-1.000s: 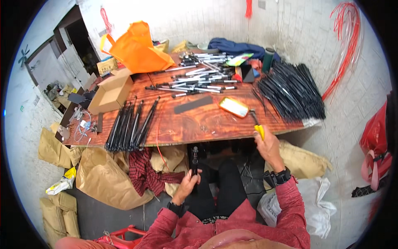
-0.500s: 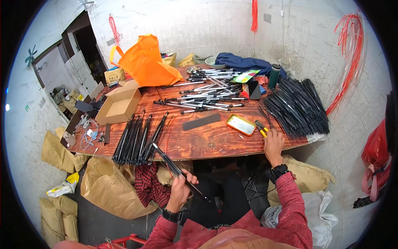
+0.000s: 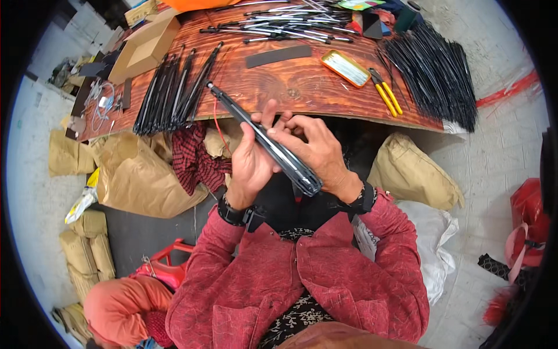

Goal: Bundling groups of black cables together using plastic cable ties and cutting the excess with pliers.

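Black, slender ribs make up the folded frame (image 3: 286, 156) seen in the head view, held in front of the person's lap, just off the near edge of the table (image 3: 290, 104). It slants from upper left to lower right. The left hand (image 3: 253, 166) cradles it, palm turned up and thumb along its side. From the other side the right hand (image 3: 318, 145) touches it with curled fingers; whether they pinch anything cannot be told.

On the table, yellow-handled pliers (image 3: 385, 93) lie near an orange-rimmed tin (image 3: 347, 68) holding pale, thin pieces. A dark flat strip (image 3: 279, 56) sits to the left of the tin. Similar black frames (image 3: 174, 93) lie side by side at the left, a large pile of black rods (image 3: 436, 75) at the right, and silver-and-black tubes (image 3: 285, 26) farther back. Beside the left-hand frames stands an open cardboard box (image 3: 142, 52).
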The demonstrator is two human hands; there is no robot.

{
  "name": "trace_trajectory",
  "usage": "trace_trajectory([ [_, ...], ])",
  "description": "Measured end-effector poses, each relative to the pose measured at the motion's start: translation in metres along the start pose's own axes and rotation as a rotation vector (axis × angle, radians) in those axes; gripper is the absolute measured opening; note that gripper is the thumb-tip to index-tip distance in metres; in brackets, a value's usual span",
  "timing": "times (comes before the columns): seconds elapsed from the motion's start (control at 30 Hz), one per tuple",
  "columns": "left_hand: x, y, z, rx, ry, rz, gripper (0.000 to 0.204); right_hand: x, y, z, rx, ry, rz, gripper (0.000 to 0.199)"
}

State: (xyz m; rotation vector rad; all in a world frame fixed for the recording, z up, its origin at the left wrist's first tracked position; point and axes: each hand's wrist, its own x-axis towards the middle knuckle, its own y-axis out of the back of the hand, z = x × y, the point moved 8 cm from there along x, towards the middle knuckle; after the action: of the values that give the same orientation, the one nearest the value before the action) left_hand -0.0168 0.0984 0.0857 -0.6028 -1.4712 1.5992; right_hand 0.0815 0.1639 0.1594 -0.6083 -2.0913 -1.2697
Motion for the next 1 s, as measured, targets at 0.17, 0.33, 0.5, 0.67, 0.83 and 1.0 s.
trace_trajectory([
  [0.17, 0.001, -0.007, -0.001, -0.017, 0.047, -0.011, 0.037, 0.009, 0.004, -0.010, -0.001, 0.043, 0.021, 0.053],
  [0.33, 0.000, -0.005, -0.006, 0.043, -0.045, 0.300, 0.038, 0.003, 0.004, -0.008, 0.037, 0.032, 0.044, 0.050],
  [0.5, 0.005, -0.003, -0.008, -0.070, 0.142, -0.158, 0.040, 0.000, 0.004, -0.007, 0.002, 0.036, 0.023, 0.044],
  [0.67, 0.007, -0.015, -0.006, -0.129, 0.192, -0.243, 0.044, 0.005, 0.000, -0.006, 0.019, 0.055, 0.036, 0.045],
  [0.83, 0.003, 0.003, -0.010, 0.234, 0.167, 0.041, 0.060, 0.008, 0.002, -0.007, 0.001, 0.050, 0.042, 0.044],
  [1.0, -0.004, -0.003, 0.007, 0.420, 0.153, -0.113, 0.056, 0.017, -0.005, -0.020, -0.138, 0.136, 0.031, 0.043],
])
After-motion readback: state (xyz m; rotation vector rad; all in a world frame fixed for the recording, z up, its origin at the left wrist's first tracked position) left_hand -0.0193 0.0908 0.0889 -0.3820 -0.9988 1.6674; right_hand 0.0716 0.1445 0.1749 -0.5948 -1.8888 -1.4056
